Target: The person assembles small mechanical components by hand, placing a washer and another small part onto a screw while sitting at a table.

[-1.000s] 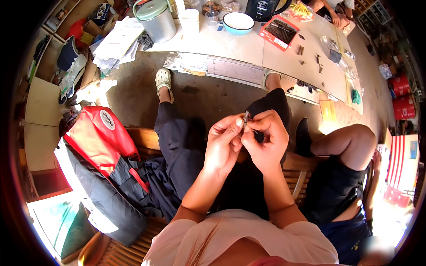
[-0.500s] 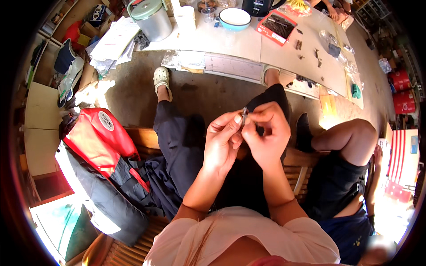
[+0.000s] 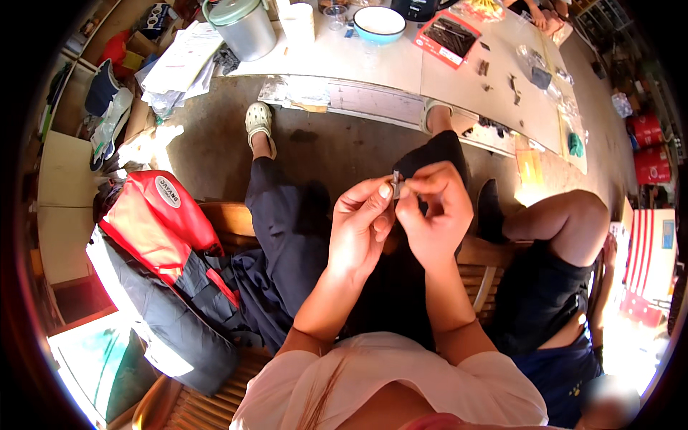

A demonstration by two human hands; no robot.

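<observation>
Left hand [image 3: 362, 229] raised over the lap, fingers curled in close, thumb and forefinger pinched on a small grey metal piece [image 3: 395, 179] that stands upright between the two hands. Right hand [image 3: 436, 215] pressed against the left, likewise curled nearly closed, fingertips [image 3: 407, 195] meeting the same small piece just below its top; exact grip on that side too small to tell. Piece held in the air above dark trousers [image 3: 287, 236], well apart from the pale table [image 3: 373, 61] along the top. On that table: a green-lidded metal pot [image 3: 244, 25] near the left end, a white cup [image 3: 297, 21] just beside it, a light blue bowl [image 3: 378, 21] further right, a red tray of dark parts [image 3: 448, 36] toward the right end, loose small parts scattered beyond. Red and black bag [image 3: 158, 236] lying on the wooden bench [image 3: 222, 215] at the left. Another person's bare knee [image 3: 573, 218] and dark shorts at the right, on the same bench.
</observation>
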